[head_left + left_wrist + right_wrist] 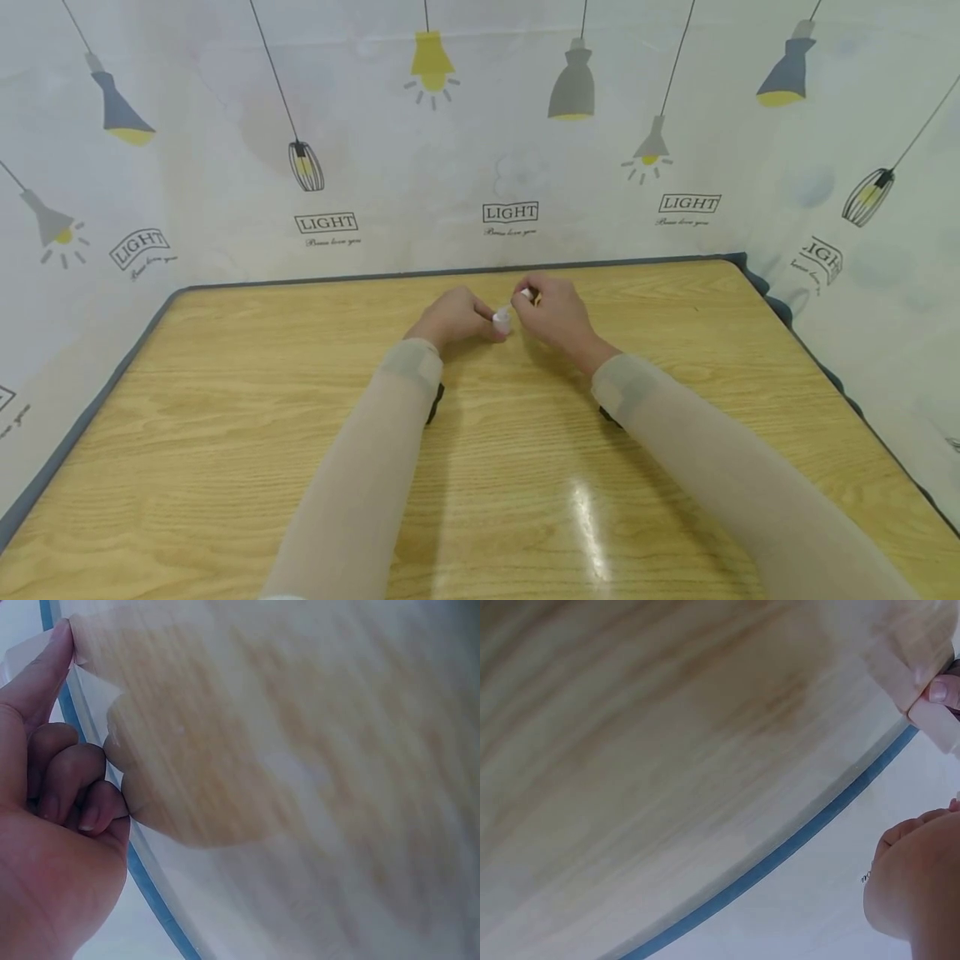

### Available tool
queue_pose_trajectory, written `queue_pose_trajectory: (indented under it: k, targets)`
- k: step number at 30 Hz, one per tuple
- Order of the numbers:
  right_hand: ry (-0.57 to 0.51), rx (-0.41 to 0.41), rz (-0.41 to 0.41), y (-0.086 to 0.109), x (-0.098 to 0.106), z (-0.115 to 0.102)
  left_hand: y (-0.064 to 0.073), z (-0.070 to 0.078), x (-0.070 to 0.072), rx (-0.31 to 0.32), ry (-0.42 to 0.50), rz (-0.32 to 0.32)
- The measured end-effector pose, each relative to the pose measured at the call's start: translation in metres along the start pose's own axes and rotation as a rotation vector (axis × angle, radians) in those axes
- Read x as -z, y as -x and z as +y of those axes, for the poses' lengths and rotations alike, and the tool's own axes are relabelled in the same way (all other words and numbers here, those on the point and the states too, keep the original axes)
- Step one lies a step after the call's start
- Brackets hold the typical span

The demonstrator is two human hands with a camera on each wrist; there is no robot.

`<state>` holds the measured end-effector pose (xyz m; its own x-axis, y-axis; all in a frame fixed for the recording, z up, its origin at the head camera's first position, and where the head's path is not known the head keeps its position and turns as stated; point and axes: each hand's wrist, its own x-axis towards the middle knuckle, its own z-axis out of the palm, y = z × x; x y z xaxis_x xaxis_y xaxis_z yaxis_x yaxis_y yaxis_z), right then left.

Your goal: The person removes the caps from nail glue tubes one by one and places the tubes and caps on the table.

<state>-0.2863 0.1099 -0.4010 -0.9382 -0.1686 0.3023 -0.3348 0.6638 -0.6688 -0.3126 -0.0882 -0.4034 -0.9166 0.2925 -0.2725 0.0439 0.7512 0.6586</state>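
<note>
In the head view, a small white bottle (502, 322) with a narrow pale tip stands upright near the table's far edge. My left hand (456, 318) pinches it from the left between thumb and fingers. The other fingers of that hand curl inward in the left wrist view, with part of the white bottle (26, 656) behind the thumb. Just above and right of the bottle, my right hand (552, 312) pinches a small white piece (527, 294), perhaps its cap. In the right wrist view, the right hand (919, 874) shows mostly its back, and its fingertips are cut off.
The wood-grain table (300, 500) spreads under both arms, with a dark blue border along its edges. Behind and beside it hangs a pale curtain (405, 167) printed with lamps.
</note>
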Motion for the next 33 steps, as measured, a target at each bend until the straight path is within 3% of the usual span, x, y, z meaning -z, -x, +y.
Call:
queue_pose_trajectory:
  k: [8,18,33]
  targets:
    - [-0.017,0.002,0.053,-0.0001,0.0035,-0.0001,-0.0004,-0.0005,-0.0012,0.000,0.003,0.005]
    - [0.010,0.012,0.057,-0.0006,0.0028,0.0008,-0.0011,-0.0026,-0.0014,-0.017,-0.001,0.020]
    - [0.032,-0.039,0.121,0.0018,0.0042,0.0012,-0.0033,-0.0034,-0.0021,0.005,0.005,0.014]
